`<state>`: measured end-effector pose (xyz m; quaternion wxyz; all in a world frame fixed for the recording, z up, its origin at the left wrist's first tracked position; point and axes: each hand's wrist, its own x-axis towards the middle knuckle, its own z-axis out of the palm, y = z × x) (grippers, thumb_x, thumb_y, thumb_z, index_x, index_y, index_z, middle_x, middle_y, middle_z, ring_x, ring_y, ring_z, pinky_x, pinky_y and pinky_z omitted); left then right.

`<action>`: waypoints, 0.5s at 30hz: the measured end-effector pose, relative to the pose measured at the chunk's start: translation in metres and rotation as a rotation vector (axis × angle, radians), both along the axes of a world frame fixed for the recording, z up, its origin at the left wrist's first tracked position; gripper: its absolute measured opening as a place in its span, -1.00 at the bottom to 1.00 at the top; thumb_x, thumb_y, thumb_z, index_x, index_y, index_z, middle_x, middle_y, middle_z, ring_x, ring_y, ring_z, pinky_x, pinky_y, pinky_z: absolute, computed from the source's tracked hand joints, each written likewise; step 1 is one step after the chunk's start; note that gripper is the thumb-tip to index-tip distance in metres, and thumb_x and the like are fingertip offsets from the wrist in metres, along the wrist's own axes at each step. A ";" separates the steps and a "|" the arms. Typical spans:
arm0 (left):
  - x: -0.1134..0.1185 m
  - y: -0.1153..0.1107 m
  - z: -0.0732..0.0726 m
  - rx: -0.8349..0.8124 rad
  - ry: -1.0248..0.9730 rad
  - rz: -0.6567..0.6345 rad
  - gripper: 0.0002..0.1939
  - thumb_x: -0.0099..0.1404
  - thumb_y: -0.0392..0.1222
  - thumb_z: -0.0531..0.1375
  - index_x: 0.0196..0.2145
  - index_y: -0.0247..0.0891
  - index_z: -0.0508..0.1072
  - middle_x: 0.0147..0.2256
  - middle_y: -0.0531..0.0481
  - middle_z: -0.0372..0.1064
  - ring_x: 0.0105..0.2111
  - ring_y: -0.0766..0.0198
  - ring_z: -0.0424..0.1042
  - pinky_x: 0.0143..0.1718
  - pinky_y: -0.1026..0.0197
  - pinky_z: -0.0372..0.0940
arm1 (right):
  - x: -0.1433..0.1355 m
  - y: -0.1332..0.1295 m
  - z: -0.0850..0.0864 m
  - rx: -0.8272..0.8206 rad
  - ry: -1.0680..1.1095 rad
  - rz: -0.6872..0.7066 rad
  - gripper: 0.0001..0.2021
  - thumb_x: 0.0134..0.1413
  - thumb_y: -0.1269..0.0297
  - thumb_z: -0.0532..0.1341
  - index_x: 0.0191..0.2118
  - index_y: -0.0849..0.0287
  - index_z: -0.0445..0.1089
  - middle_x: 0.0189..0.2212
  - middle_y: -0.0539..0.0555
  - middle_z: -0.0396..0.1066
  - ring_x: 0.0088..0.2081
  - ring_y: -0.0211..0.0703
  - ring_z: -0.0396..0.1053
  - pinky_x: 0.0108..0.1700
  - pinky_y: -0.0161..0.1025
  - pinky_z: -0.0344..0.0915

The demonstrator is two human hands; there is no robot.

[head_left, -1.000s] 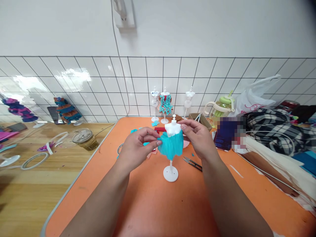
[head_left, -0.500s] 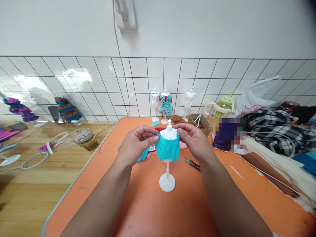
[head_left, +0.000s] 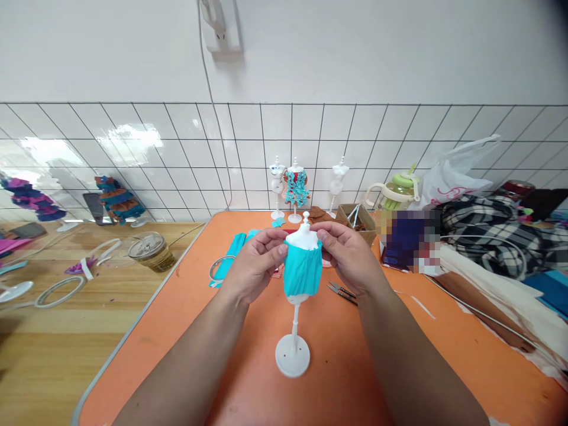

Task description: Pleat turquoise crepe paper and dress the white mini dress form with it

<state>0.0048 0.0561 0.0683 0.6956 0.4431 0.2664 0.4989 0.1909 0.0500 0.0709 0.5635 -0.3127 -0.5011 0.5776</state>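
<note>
A small white mannequin on a round-based stand is in front of me, with turquoise fabric across its torso. The stand leans, its base toward me. My left hand pinches the fabric's upper left edge between thumb and fingers. At the upper right edge, my right hand pinches the same fabric beside the shoulder. Small scissors lie on the orange table, just right of the fabric. More turquoise cloth lies behind my left hand.
Three small mannequins stand at the back, one with a turquoise ruffled dress. Behind my right hand is a cardboard box. A green-lidded bottle, plastic bag and plaid cloth are at right, a lidded cup at left.
The mannequin has tilted, its base swinging toward me and slightly left. The fabric now hangs lower and narrower on the torso. My left hand has shifted slightly right; both hands keep their pinch.
</note>
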 end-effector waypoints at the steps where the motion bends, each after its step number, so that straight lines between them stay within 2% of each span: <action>1: 0.001 0.000 0.000 -0.009 -0.010 -0.011 -0.66 -0.03 -0.19 0.42 -0.28 -0.24 0.46 -0.44 0.08 0.41 -0.47 0.38 0.39 -0.44 0.33 0.29 | 0.000 0.000 0.000 -0.003 0.004 -0.002 -0.78 0.02 0.12 0.29 -0.24 0.13 0.46 -0.49 -0.05 0.36 -0.50 -0.37 0.24 -0.45 -0.40 0.19; 9: -0.001 0.000 0.003 0.030 -0.022 -0.136 -0.64 0.03 -0.14 0.38 -0.19 -0.20 0.47 -0.21 0.01 0.44 -0.32 0.33 0.41 -0.28 0.31 0.31 | -0.008 0.003 -0.007 -0.027 0.093 0.062 -0.79 -0.02 0.15 0.33 -0.24 0.07 0.45 -0.34 -0.02 0.43 -0.33 -0.28 0.36 -0.26 -0.32 0.34; 12: -0.009 0.002 0.003 0.046 0.090 -0.288 -0.49 0.02 -0.11 0.39 -0.05 -0.16 0.41 -0.06 -0.09 0.39 -0.22 0.23 0.42 -0.20 0.23 0.31 | -0.012 0.005 -0.011 -0.004 0.120 0.127 -0.78 -0.06 0.15 0.35 -0.26 0.08 0.46 -0.33 -0.01 0.44 -0.34 -0.28 0.37 -0.27 -0.31 0.35; 15: -0.016 0.003 0.001 0.081 0.187 -0.402 -0.32 0.03 -0.08 0.38 0.10 -0.11 0.29 -0.03 -0.13 0.37 -0.10 0.12 0.40 -0.10 0.13 0.28 | -0.013 0.007 -0.016 -0.011 0.122 0.173 -0.73 -0.10 0.12 0.37 -0.25 0.10 0.45 -0.32 0.02 0.47 -0.36 -0.24 0.39 -0.32 -0.28 0.35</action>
